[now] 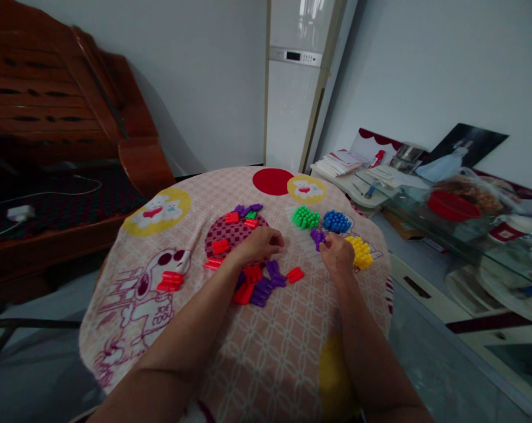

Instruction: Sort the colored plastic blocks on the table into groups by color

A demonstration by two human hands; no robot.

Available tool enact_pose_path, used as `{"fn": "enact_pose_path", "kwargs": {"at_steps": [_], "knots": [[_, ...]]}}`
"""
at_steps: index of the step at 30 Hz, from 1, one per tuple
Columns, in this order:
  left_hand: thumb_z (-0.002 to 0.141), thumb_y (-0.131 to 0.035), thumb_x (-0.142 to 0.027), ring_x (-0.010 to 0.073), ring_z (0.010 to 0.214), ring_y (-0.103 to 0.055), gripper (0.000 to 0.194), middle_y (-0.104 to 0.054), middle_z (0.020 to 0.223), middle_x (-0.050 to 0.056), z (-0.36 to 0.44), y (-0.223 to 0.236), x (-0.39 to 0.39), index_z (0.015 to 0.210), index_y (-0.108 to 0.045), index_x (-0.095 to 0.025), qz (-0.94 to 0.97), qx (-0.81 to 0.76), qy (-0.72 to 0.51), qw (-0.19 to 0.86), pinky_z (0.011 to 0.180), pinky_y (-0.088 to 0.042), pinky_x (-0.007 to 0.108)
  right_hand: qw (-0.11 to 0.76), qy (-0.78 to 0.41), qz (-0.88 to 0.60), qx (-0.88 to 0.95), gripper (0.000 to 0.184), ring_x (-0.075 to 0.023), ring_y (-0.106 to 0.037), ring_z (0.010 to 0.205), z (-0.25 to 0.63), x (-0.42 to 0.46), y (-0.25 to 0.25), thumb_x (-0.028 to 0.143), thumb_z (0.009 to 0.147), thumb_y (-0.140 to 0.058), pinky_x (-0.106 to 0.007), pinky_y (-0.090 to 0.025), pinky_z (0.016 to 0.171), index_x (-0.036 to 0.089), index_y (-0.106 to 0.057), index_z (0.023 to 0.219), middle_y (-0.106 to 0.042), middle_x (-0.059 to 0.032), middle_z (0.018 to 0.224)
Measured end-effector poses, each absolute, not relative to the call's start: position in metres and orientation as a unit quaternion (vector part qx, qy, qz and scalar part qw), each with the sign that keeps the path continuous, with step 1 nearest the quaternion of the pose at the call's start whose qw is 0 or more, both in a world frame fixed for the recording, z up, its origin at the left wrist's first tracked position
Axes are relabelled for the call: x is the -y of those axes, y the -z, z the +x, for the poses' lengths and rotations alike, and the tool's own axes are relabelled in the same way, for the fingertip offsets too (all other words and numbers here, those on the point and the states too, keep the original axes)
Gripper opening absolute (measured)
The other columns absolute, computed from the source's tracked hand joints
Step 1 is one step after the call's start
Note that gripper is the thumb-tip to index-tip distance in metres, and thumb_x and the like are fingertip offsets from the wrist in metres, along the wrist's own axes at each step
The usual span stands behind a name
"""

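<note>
My right hand (338, 254) is closed at the fingertips on a purple plastic piece (317, 238), at the edge of a small purple cluster. Just behind stand tight groups of green pieces (305, 217) and blue pieces (337, 221), with yellow pieces (359, 252) to the right, partly hidden by the hand. My left hand (264, 242) hovers over the middle of the table, fingers loosely curled, thumb and fingertips apart, nothing visible between them. Below it lie loose purple pieces (262, 291) and red pieces (244, 292). A single red piece (295, 274) lies between my hands.
The round table has a patterned cloth (292, 341). More red pieces (170, 281) lie at left, and a mixed purple, red and green group (248, 210) lies farther back. A glass-topped cabinet (446, 235) with clutter stands right; a wooden bench (63, 117) stands left.
</note>
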State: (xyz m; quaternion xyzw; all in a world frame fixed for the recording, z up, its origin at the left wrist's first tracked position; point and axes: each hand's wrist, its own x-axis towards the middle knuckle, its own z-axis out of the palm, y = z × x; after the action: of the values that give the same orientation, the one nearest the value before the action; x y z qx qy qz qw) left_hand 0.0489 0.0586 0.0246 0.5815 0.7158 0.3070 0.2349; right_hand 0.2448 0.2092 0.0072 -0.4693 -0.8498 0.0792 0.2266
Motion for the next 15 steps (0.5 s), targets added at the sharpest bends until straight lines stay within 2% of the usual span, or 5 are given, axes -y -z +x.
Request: {"fn": "enact_pose_path", "kwargs": {"at_steps": [8, 12, 15], "knots": [[0.067, -0.067, -0.015, 0.0166, 0.069, -0.066, 0.013, -0.072, 0.072, 0.002, 0.036, -0.029, -0.048, 0.079, -0.071, -0.016, 0.622, -0.708, -0.189, 0.276, 0.061, -0.043, 0.022, 0.233, -0.069, -0.449, 0.86, 0.016, -0.0209, -0.063, 0.078, 0.241, -0.211, 0.002, 0.021, 0.084, -0.058, -0.028, -0.039, 0.069, 0.016, -0.072, 0.09, -0.074, -0.0101, 0.086], [0.061, -0.072, -0.012, 0.0168, 0.07, -0.066, 0.022, -0.073, 0.075, 0.001, 0.041, -0.03, -0.047, 0.083, -0.071, -0.018, 0.62, -0.697, -0.175, 0.316, 0.06, -0.042, 0.022, 0.231, -0.064, -0.445, 0.863, 0.018, -0.0212, -0.063, 0.079, 0.243, -0.21, 0.002, 0.019, 0.083, -0.058, -0.029, -0.04, 0.071, 0.015, -0.071, 0.095, -0.073, -0.01, 0.088], [0.058, -0.074, -0.011, 0.0171, 0.07, -0.065, 0.028, -0.071, 0.075, 0.0, 0.046, -0.031, -0.046, 0.084, -0.07, -0.018, 0.628, -0.688, -0.173, 0.32, 0.058, -0.04, 0.022, 0.282, -0.049, -0.455, 0.844, 0.023, -0.0221, -0.063, 0.084, 0.246, -0.205, -0.004, 0.017, 0.084, -0.055, -0.03, -0.042, 0.073, 0.015, -0.069, 0.101, -0.072, -0.0113, 0.095]]}}
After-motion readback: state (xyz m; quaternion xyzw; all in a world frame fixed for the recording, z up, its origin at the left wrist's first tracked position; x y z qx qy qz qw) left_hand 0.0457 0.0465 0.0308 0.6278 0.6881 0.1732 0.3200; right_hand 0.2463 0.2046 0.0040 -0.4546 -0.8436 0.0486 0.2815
